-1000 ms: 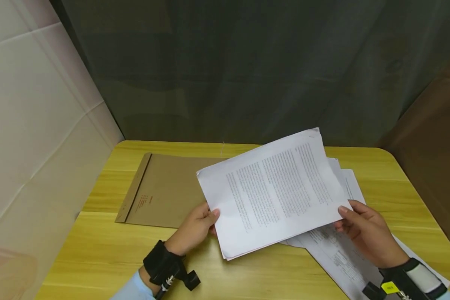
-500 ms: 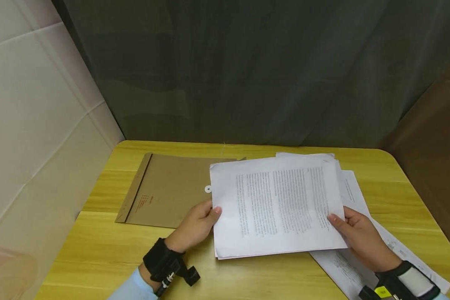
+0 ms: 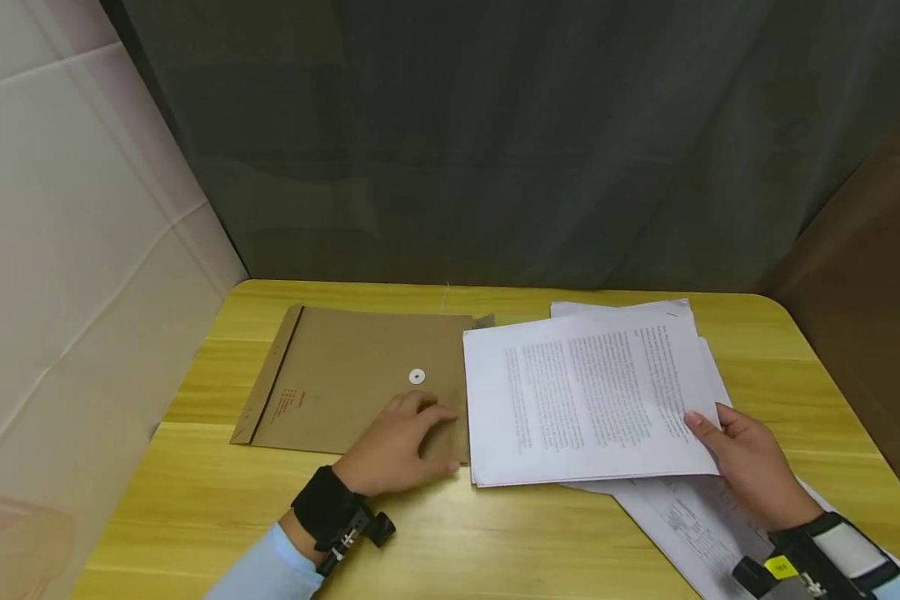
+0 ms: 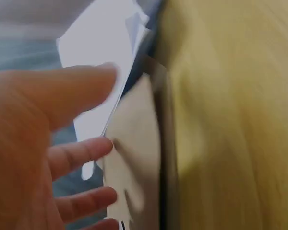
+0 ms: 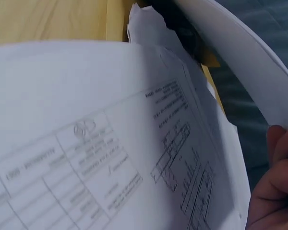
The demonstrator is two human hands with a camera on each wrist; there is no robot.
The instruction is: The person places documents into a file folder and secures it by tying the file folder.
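Yellow wooden surface [image 3: 195, 500] seen from the head camera, backed by a dark grey curtain [image 3: 495, 142] and flanked on the left by a pale panel [image 3: 67, 250]. Largest item on it is a brown kraft document envelope [image 3: 345, 375], lying flat at left of centre with its flap end toward the right, its white string-tie button [image 3: 417, 377] exposed and nothing visibly inserted. Just right of the envelope, a gathered stack of printed sheets [image 3: 585, 400] lies nearly level, its left edge at the envelope's right edge and its lower left corner on or very near the surface. Beneath and to the right of the stack, loose printed forms [image 3: 682, 517] are spread toward the near right corner; the right-wrist view shows their ruled tables and line drawings [image 5: 110, 167] under the lifted stack. The right hand [image 3: 750, 467] grasps the stack at its right edge, thumb on top and fingers below. The left hand [image 3: 401, 446] rests palm-down on the near right part of the envelope, fingers relaxed and spread, holding nothing; the left-wrist view, blurred, shows these fingers [image 4: 81, 153] beside the paper edges. Judged from this layout, the sheets are collected and squared into one stack beside the envelope, while opening the envelope, sliding the stack in and dealing with the loose forms appear to remain.
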